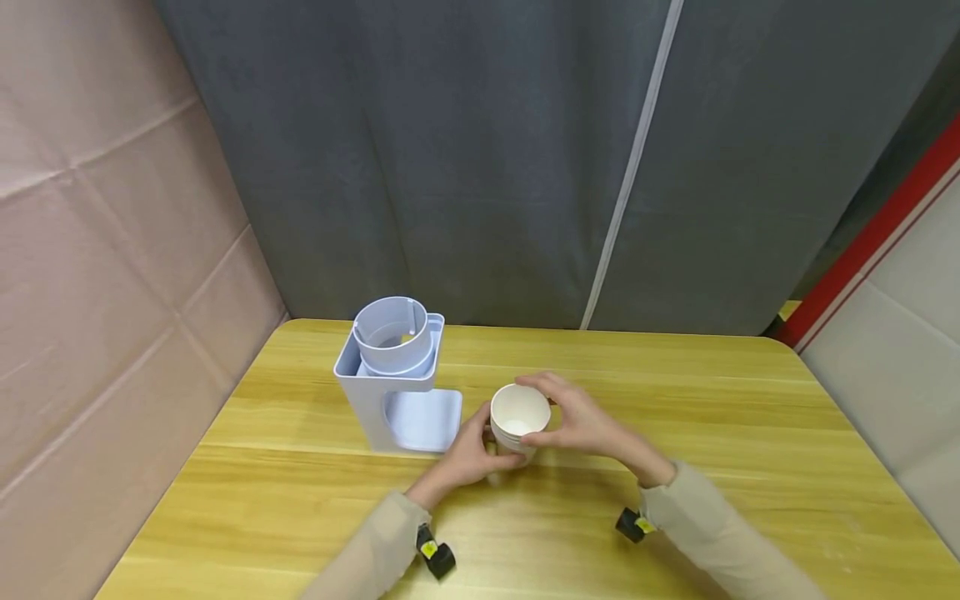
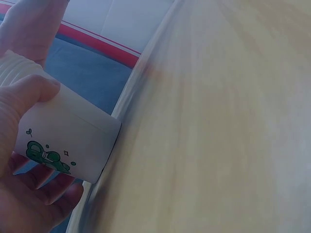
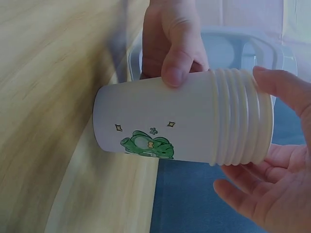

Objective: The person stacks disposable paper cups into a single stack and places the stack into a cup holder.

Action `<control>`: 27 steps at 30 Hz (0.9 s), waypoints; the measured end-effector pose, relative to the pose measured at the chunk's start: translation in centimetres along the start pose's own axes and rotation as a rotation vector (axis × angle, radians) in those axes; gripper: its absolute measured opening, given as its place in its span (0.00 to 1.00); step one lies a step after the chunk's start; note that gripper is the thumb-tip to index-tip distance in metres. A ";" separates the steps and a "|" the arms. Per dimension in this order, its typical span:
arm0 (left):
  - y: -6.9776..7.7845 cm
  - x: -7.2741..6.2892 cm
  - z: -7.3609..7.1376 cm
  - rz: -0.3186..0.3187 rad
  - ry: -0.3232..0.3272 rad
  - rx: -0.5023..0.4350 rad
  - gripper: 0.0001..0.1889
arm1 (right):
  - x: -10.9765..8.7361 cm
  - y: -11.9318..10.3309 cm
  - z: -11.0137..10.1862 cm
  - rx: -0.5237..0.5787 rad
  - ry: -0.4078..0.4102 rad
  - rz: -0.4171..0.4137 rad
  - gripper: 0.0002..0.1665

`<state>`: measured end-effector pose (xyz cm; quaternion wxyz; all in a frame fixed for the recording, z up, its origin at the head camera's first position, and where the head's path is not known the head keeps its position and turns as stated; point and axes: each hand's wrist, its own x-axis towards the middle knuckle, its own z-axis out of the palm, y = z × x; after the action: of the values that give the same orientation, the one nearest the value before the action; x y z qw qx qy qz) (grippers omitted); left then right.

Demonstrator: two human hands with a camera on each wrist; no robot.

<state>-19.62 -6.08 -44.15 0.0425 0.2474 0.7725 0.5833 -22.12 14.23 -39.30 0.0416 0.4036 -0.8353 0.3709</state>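
A stack of white paper cups stands upright on the table, mouths up, in front of me. Several rims are nested together, and a green cartoon print shows on the outermost cup in the right wrist view. My left hand grips the side of the stack below the rims, thumb on the near side. From the right, my right hand holds the rims between thumb and fingers. To the left of the hands is a pale lavender plastic stand with a round open tube on top.
The stand's flat lower tray extends toward my left hand. The wooden table has a dark grey curtain behind it. A pink cloth wall is on the left, a white panel with a red band on the right.
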 end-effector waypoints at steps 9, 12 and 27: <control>-0.2 0.0 0.0 0.006 -0.006 -0.014 0.37 | -0.3 0.1 0.2 0.023 -0.016 0.049 0.43; -0.2 0.1 0.1 0.010 -0.006 -0.022 0.37 | -0.5 0.2 0.3 0.046 -0.025 0.064 0.47; -0.3 0.1 0.1 0.012 0.008 0.005 0.37 | -0.8 0.7 1.1 0.094 -0.024 0.110 0.50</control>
<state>-19.76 -5.99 -44.46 0.0351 0.2498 0.7725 0.5827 -21.85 14.30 -40.81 -0.0081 0.3630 -0.8383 0.4067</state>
